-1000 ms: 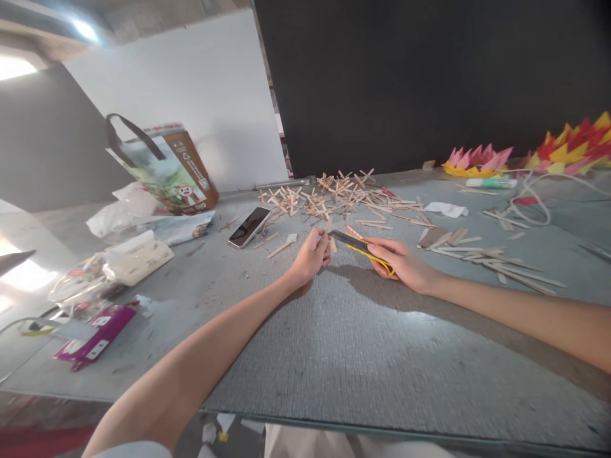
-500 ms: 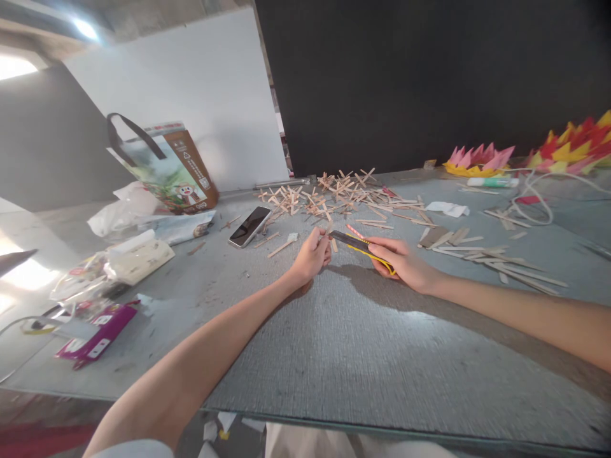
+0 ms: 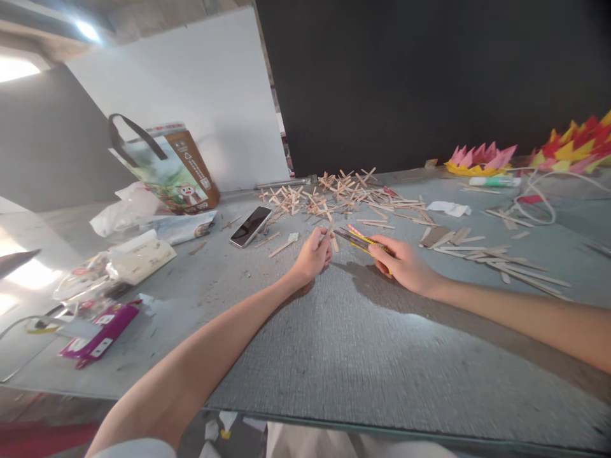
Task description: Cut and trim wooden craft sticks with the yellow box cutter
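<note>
My left hand [image 3: 312, 257] is closed, pinching a small wooden stick [image 3: 330, 226] whose tip shows above the fingers. In my right hand [image 3: 405, 266] is a yellow utility knife [image 3: 357, 240], with the fingers wrapped round its handle and the dark blade pointing left at the stick. A narrow gap shows between the blade's tip and my left fingertips. Beyond both hands lies a loose pile of wooden sticks [image 3: 329, 196], some of them joined as crosses. More flat wooden sticks [image 3: 506, 264] lie to the right of my right hand.
A phone [image 3: 251, 226] rests left of the pile. Further left are a printed carrier bag [image 3: 186, 172], plastic packaging [image 3: 136, 257] and a purple pack [image 3: 107, 334]. To the right are a glue stick [image 3: 494, 182], a white cable [image 3: 537, 197], crumpled tissue [image 3: 449, 208] and folded paper flowers [image 3: 482, 159].
The knife has turned in my right hand, showing less of its yellow side, and its tip has come slightly away from my left fingers. My left hand has barely moved.
</note>
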Available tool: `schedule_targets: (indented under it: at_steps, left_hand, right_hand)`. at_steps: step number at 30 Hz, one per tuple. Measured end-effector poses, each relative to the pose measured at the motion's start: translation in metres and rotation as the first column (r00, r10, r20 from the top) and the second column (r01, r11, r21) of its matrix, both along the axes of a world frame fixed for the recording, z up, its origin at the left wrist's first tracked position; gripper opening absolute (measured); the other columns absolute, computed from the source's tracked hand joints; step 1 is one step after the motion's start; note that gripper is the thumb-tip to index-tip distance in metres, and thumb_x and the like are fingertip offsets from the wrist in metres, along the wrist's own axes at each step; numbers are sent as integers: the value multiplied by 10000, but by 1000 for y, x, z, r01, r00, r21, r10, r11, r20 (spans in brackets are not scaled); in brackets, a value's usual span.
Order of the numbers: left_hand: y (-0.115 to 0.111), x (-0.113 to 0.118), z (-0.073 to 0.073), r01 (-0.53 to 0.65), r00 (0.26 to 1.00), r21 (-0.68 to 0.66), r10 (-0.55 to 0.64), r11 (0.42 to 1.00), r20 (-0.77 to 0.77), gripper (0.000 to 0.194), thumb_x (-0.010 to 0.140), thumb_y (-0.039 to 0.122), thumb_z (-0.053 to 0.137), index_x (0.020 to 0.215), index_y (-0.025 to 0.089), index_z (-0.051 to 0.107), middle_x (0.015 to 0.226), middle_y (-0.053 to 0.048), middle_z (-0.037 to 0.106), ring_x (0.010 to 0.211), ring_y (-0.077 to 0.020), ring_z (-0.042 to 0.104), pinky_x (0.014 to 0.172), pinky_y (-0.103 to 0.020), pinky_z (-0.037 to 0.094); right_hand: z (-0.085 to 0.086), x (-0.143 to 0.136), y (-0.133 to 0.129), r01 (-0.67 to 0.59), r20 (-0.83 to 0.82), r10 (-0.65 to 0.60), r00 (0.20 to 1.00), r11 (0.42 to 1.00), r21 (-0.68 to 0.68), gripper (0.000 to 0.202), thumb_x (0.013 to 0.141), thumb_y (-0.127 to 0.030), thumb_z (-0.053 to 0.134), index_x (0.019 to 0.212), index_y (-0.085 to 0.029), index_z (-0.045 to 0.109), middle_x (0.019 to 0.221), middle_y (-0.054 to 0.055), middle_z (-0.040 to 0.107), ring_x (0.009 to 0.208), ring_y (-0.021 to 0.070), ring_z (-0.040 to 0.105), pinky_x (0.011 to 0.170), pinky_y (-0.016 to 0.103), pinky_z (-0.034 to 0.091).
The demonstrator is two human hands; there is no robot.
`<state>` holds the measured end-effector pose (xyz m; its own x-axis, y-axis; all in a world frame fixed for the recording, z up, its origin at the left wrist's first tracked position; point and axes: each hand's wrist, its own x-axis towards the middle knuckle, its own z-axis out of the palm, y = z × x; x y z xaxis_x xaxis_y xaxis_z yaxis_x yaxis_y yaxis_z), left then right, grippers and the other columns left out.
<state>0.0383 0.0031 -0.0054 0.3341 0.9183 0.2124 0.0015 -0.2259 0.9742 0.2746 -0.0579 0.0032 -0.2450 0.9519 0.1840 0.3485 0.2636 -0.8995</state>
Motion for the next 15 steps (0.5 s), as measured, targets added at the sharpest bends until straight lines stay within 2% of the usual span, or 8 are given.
schedule_targets:
  at_steps: [4, 6, 8, 10, 12, 15]
  left_hand:
    - [0, -1, 0, 1, 1000, 5, -1, 1000, -8, 151, 1056, 378, 512, 1014, 239, 471, 563, 129, 389, 448, -79, 371, 510, -207, 351]
    - [1, -1, -1, 7, 1000, -3, -7, 1000, -3, 157, 1056, 381, 518, 1006, 243, 463, 562, 129, 384, 449, -79, 363, 510, -207, 342]
    - [2, -1, -3, 15, 1000, -14, -15, 1000, 10, 155, 1056, 376, 518, 1000, 246, 455, 559, 132, 366, 448, -79, 347, 503, -205, 323]
    - [3, 0, -5, 22, 999, -24, -21, 999, 25, 139, 1057, 356, 513, 998, 248, 447, 560, 133, 355, 449, -80, 337, 497, -204, 309]
    - [4, 0, -7, 25, 999, -25, -24, 999, 33, 123, 1059, 334, 502, 995, 250, 439, 558, 132, 351, 452, -81, 333, 493, -203, 304]
    - [5, 1, -7, 22, 999, -17, -22, 1000, 28, 128, 1069, 341, 499, 1002, 249, 441, 553, 133, 351, 450, -79, 334, 497, -201, 307]
  right_hand:
    - [0, -1, 2, 76, 124, -91, 988, 989, 126, 341, 1088, -552, 507, 1004, -252, 646, 643, -22, 588, 596, 196, 555, 584, 325, 379]
    - [-4, 0, 5, 94, 202, -129, 971, 980, 174, 296, 1078, -510, 534, 1094, -250, 674, 778, 12, 687, 706, 223, 628, 650, 339, 423]
    - [-9, 0, 9, 87, 252, -137, 958, 976, 200, 302, 1059, -467, 571, 1250, -255, 670, 1032, 59, 773, 897, 270, 705, 763, 370, 484]
    - [-14, 0, 12, 69, 269, -127, 955, 974, 215, 336, 1052, -442, 580, 1326, -260, 645, 1251, 94, 768, 1083, 314, 717, 890, 419, 513]
    - [-17, 0, 14, 60, 272, -124, 954, 971, 230, 341, 1057, -437, 566, 1340, -258, 634, 1326, 109, 746, 1169, 335, 702, 971, 463, 511]
    - [-18, 0, 14, 66, 274, -136, 952, 966, 248, 339, 1059, -425, 547, 1343, -258, 630, 1314, 114, 746, 1190, 345, 697, 1013, 500, 508]
